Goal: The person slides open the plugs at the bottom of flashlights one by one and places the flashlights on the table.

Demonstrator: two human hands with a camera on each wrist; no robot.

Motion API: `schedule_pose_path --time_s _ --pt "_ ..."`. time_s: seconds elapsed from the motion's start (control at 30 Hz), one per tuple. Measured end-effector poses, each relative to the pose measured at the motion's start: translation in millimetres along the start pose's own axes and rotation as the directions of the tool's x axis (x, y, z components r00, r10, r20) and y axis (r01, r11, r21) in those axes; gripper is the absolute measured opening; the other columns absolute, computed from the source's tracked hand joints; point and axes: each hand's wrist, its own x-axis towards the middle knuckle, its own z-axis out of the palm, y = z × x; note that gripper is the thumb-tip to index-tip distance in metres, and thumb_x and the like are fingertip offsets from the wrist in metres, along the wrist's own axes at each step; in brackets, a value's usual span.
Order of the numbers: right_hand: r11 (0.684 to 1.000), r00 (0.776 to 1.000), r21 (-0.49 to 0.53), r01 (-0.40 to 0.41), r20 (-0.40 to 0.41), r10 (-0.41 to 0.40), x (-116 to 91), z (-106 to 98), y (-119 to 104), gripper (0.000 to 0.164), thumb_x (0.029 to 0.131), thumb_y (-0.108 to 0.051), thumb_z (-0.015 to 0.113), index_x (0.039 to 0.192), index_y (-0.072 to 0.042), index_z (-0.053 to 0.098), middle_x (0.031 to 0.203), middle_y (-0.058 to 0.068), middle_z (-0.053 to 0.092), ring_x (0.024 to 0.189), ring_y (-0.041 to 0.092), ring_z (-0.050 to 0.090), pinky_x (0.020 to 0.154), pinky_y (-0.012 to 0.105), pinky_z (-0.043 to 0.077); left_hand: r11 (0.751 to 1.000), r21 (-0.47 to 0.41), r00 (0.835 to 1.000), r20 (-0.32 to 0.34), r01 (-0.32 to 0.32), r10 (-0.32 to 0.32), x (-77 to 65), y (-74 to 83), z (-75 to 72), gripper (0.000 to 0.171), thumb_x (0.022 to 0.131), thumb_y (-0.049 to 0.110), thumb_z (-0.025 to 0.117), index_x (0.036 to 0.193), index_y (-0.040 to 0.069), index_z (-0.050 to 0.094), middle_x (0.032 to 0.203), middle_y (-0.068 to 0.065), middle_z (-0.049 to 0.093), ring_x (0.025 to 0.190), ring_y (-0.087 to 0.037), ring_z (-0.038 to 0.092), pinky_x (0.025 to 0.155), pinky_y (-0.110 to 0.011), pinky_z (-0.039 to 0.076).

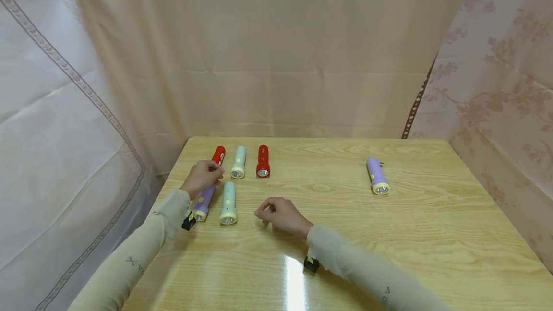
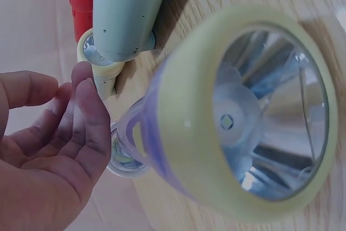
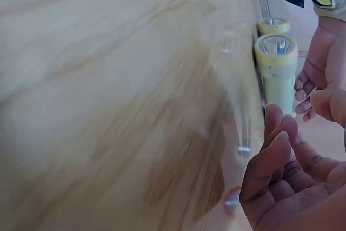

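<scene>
My left hand (image 1: 201, 177) hovers over the left end of the table, above a purple flashlight (image 1: 203, 201) and partly in front of a red flashlight (image 1: 219, 153). Its fingers are loosely bent, with nothing between thumb and fingertips in the left wrist view. Close beside lies a mint flashlight (image 1: 228, 200), and behind that another mint flashlight (image 1: 239, 160). My right hand (image 1: 282, 216) is to the right of the front mint flashlight, apart from it. In the right wrist view its fingers (image 3: 267, 160) curl loosely around nothing.
A second red flashlight (image 1: 263, 160) lies right of the back mint one. Far to the right another purple flashlight (image 1: 376, 173) lies by itself, with a small strap at its end. Cloth curtains (image 1: 276, 61) hang behind and beside the wooden table (image 1: 432, 234).
</scene>
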Motion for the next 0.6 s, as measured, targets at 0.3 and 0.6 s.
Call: schedule_pose_path --time_s 0.3,0.6 --pt "0.999 1.0 0.035 -0.027 -0.013 0.027 13 22 -16 0.024 0.099 -0.037 0.07 0.101 -0.014 0.073 0.081 0.006 0.073 0.06 0.013 0.051 0.053 0.027 0.042 0.998 0.046 0.999 0.024 0.046 -0.047 0.3 -0.3 1.4 0.028 0.104 0.008 0.057 0.12 -0.013 0.063 0.105 -0.023 0.066 0.089 -0.035 0.07 0.082 -0.045 0.061" --pt "0.999 0.999 0.032 -0.037 -0.026 0.038 18 34 -22 0.028 0.099 -0.038 0.07 0.103 -0.01 0.072 0.079 0.004 0.073 0.058 0.011 0.054 0.052 0.025 0.042 0.995 0.087 0.997 0.045 0.052 -0.056 1.8 2.4 1.9 0.03 0.104 0.01 0.057 0.121 -0.014 0.064 0.103 -0.025 0.067 0.085 -0.031 0.073 0.078 -0.041 0.062"
